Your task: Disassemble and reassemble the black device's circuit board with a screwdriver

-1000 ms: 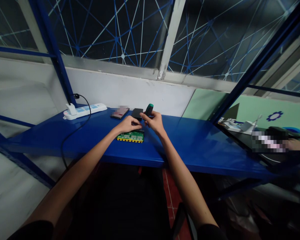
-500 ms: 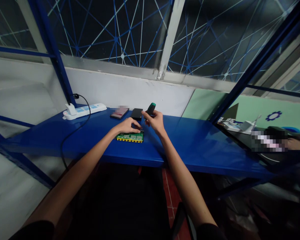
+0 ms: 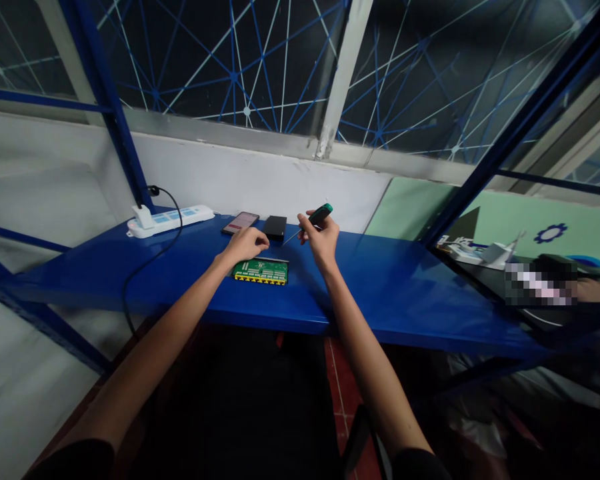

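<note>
A screwdriver (image 3: 321, 214) with a green and black handle is gripped in my right hand (image 3: 323, 241), its thin shaft slanting down to the left. The tip hangs apart from the green circuit board (image 3: 261, 270), which lies on the blue table with a row of yellow ports along its near edge. My left hand (image 3: 244, 244) is just above and behind the board's left part. Its fingers are curled together, and whatever they may pinch is too small to make out. Right behind the fingertips sits a flat black box (image 3: 275, 227).
A phone (image 3: 241, 222) lies left of the black box. At the back left, a white power strip (image 3: 173, 221) has a black cable (image 3: 153, 259) running over the table's front edge. Blue posts frame the table (image 3: 380, 287). Another person's hand (image 3: 597, 291) is at far right.
My right hand has lifted the screwdriver off the board area, up and to the right, tilting it flatter. My left hand has moved left and up, uncovering more of the board.
</note>
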### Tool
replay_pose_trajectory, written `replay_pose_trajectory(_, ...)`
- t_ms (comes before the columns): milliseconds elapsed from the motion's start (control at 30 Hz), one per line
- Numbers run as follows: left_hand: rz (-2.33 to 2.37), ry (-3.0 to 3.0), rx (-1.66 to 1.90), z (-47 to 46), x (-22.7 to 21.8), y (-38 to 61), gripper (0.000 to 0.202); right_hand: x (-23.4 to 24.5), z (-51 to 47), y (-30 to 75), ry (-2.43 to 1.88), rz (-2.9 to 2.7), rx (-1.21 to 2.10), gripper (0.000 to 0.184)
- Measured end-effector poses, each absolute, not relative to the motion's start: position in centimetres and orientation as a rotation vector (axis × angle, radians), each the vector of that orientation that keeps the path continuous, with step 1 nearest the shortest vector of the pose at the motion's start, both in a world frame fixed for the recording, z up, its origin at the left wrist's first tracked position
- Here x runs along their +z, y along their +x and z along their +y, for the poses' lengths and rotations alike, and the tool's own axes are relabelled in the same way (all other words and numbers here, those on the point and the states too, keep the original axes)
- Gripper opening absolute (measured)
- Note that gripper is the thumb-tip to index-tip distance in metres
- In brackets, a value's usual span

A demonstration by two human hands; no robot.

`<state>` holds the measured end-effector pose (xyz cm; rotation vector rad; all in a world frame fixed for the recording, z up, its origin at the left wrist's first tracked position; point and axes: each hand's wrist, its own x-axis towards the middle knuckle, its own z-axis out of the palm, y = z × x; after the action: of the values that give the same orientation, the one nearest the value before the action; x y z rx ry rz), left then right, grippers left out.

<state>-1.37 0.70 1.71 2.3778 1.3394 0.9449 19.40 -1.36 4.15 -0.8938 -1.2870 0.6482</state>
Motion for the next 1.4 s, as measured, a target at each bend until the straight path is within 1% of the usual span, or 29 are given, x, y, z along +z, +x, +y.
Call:
replay_pose_trajectory(133, 1.47, 2.367, 1.006, 1.7, 1.0, -2.5, 0.016, 4.1, -1.3, 19.4, -0.938, -1.308, 0.632, 0.057)
replay_pose_trajectory(233, 1.483, 2.329, 0.991, 2.2, 0.8, -3.1, 0.017, 4.0, -1.4, 19.1, -0.948, -1.343, 0.661, 0.056)
replay_pose_trajectory(433, 1.564, 2.334, 0.892, 2.5, 1.1, -4.2, 0.026, 3.8, -1.3, 19.0, -0.961, -1.38, 0.661, 0.052)
replay_pose_trajectory(600, 1.364, 2.343, 0.966, 2.1, 1.7, -4.2, 0.023, 4.0, -2.0, 18.6, -0.967, -1.426, 0.635, 0.057)
replay_pose_trajectory(800, 1.06, 2.22, 0.981, 1.3, 2.4, -3.1, 0.021, 3.9, -2.9, 17.3, -0.894, -1.515, 0.692, 0.052)
replay_pose_trajectory(1167, 1.0, 2.164, 0.929, 1.6, 1.8, -3.4, 0.02, 3.5, -4.1, 15.2, -0.812, -1.627, 0.764, 0.043)
replay_pose_trajectory(1400, 1.035, 2.194, 0.889, 1.4, 1.8, -3.3, 0.023, 3.4, -4.2, 15.0, -0.821, -1.648, 0.755, 0.046)
